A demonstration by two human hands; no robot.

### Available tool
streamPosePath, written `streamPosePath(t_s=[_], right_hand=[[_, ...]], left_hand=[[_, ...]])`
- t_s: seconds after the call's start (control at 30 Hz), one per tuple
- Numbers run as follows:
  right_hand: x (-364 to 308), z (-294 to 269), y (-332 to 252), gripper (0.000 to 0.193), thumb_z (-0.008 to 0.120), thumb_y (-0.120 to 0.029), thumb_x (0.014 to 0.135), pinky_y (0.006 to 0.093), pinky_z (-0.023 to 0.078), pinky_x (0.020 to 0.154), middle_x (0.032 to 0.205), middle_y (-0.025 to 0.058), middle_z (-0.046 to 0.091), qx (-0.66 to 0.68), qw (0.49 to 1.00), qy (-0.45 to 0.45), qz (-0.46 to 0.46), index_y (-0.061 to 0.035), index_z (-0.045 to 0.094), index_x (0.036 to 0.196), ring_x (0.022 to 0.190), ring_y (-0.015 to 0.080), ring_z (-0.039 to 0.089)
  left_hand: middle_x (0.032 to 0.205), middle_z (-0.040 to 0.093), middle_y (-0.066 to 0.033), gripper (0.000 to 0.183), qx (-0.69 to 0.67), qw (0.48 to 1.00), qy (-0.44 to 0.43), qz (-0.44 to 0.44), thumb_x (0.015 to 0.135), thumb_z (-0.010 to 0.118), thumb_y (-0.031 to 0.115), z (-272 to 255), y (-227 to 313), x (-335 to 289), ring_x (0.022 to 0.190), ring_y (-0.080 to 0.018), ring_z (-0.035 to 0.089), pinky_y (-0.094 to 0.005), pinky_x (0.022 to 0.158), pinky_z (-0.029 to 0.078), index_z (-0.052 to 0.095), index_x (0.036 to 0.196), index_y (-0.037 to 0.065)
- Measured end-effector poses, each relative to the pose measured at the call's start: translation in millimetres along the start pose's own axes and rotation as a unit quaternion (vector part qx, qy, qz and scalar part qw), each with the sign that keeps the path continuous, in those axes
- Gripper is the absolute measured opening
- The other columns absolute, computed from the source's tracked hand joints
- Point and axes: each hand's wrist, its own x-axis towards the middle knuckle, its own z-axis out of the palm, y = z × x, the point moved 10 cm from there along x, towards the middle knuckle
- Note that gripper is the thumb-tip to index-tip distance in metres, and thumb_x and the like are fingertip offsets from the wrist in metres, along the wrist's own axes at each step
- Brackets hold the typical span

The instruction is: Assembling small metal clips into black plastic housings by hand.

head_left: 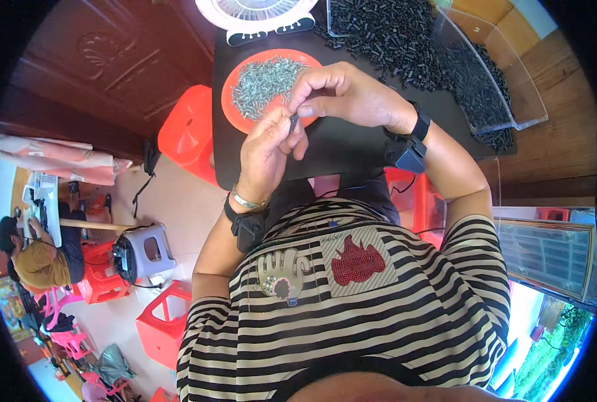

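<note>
Our left hand (266, 151) is pinching a small dark piece (294, 122) at the near rim of the orange plate (228, 100); our right hand (355, 94) is meeting it, grip unclear. Silvery parts (261, 84) are lying on the plate.

White fan (255, 9), grey stool (138, 254), wooden door (104, 60)

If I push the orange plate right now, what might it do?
Being wide and low, the orange plate should probably slide, not tip. It may feel heavy, heaped with silvery metal-looking pieces; some could spill.
</note>
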Motion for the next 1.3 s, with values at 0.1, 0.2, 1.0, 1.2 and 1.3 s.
streamPosePath(t_s=[0.1, 0.2, 1.0, 1.2, 1.3], right_hand=[[-0.3, 0.6, -8.1, 0.009, 0.064, -0.005, 0.085, 0.0276, 0.048, 0.077, 0.088, 0.0031, 0.063, -0.052, 0.998, 0.008, -0.030, -0.0020, 0.065, 0.094, 0.084, 0.0125, 0.060], [-0.9, 2.6, -25.3, 0.010, 0.066, -0.004, 0.082, 0.0300, 0.048, 0.073, 0.085, 0.0042, 0.062, -0.117, 0.988, 0.006, -0.098, -0.0032, 0.064, 0.091, 0.081, 0.0159, 0.059], [-9.7, 9.1, -28.1, 0.033, 0.073, -0.015, 0.066, 0.0369, 0.050, 0.071, 0.085, 0.0072, 0.061, -0.345, 0.908, 0.182, -0.154, -0.0061, 0.062, 0.096, 0.080, 0.0274, 0.061], [-13.3, 14.9, -19.6, 0.033, 0.072, -0.018, 0.071, 0.0379, 0.050, 0.072, 0.088, 0.0088, 0.063, -0.392, 0.889, 0.181, -0.156, -0.0063, 0.062, 0.100, 0.081, 0.0289, 0.061], [-15.7, 17.8, -27.5, 0.033, 0.072, -0.019, 0.071, 0.0381, 0.050, 0.075, 0.088, 0.0116, 0.062, -0.395, 0.879, 0.192, -0.186, -0.0024, 0.061, 0.096, 0.082, 0.0297, 0.061]], left_hand=[[0.070, 0.041, -0.0005, 0.029, -0.023, 1.000, 0.003, 0.001, 0.092, 0.050, 0.031, 0.4, -1.7, -0.4, 0.061, -0.0144, 0.045, -0.0247, 0.058, 0.036, 0.052, 0.091, 0.002], [0.070, 0.040, -0.0005, 0.029, -0.065, 0.998, -0.008, -0.018, 0.092, 0.050, 0.031, 3.8, -4.2, 0.6, 0.061, -0.0144, 0.045, -0.0252, 0.056, 0.036, 0.052, 0.089, 0.003], [0.084, 0.051, -0.0038, 0.016, 0.004, 0.995, 0.090, 0.041, 0.095, 0.046, 0.021, -25.4, -8.9, 5.5, 0.073, -0.0136, 0.048, -0.0274, 0.069, 0.038, 0.049, 0.093, 0.005], [0.090, 0.052, -0.0053, 0.016, -0.036, 0.994, 0.091, 0.050, 0.096, 0.044, 0.020, -15.1, -8.7, 6.2, 0.076, -0.0139, 0.049, -0.0273, 0.070, 0.039, 0.049, 0.097, 0.004], [0.093, 0.054, -0.0059, 0.017, -0.034, 0.991, 0.118, 0.047, 0.095, 0.043, 0.018, -20.6, -10.6, 5.8, 0.080, -0.0138, 0.052, -0.0275, 0.072, 0.040, 0.049, 0.100, 0.003]])
